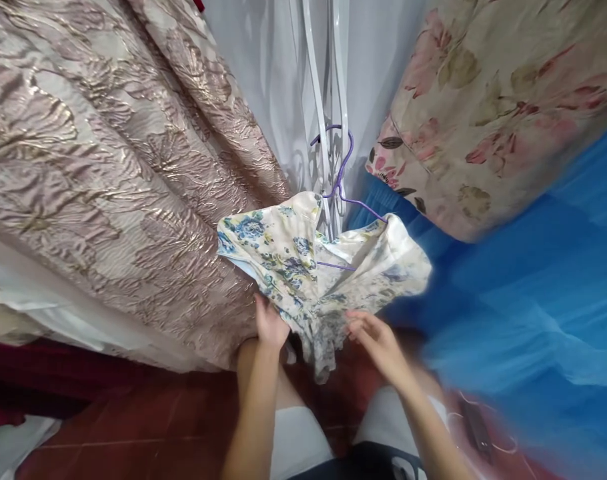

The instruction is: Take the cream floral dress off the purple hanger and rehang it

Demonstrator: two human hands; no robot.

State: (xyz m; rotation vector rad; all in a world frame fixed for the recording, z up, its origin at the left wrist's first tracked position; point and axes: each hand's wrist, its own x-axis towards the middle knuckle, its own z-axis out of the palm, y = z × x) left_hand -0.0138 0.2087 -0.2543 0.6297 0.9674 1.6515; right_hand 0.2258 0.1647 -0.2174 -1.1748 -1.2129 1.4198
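A cream blouse (288, 257) with blue and yellow flowers hangs in front of me on a purple hanger (341, 170). Its neckline forms an open V, and the lower part is bunched together. At its lower left edge is my left hand (272, 325), closed on the cloth, the fingers partly hidden behind it. My right hand (376, 339) has bent fingers pinching the blouse's lower right side. The hanger's hook is by two white straps (311, 73) that hang down from above.
Pink-and-gold textured fabric (108, 160) hangs along the left. To the right are a floral cloth (488, 113) and blue sheer fabric (533, 287). A dark object with a pale cable (476, 427) lies on the red tiled floor (133, 433).
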